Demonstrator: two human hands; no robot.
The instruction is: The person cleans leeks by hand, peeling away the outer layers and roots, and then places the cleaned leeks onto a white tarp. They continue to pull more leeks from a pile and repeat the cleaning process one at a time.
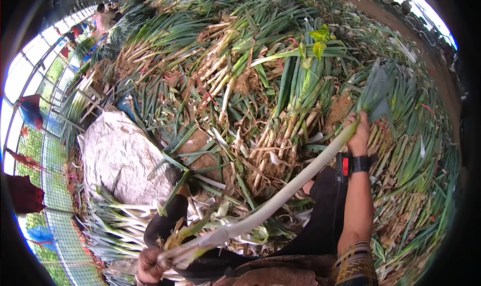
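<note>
The long leek (295, 183) lay aslant across the person's lap, its root end low on the left and its green top high on the right. The right hand (358, 133) was clamped round the upper shank, just below where the leaves fanned out. The left hand (150, 266) was curled closed at the root end; blur hid whether it gripped the base itself or only the loose outer layer. A withered, yellowish strip (188, 231) hung away from the shank beside it.

Handled well, I judged, such a length called for a firm but not crushing upper grip, both ends borne so the pale shank did not bow, and any pull on loose layers run along the stalk rather than across it, sparing the sound skin beneath.

Near the left leg, trimmed-looking pale leeks (117, 226) lay side by side below a whitish sheet (125, 161). Ahead, rooted leeks (280, 146) with dry leaves were heaped among scraps, and more leeks (411, 120) banked up on the right. Beyond the sheet stood a mesh fence (60, 186).
</note>
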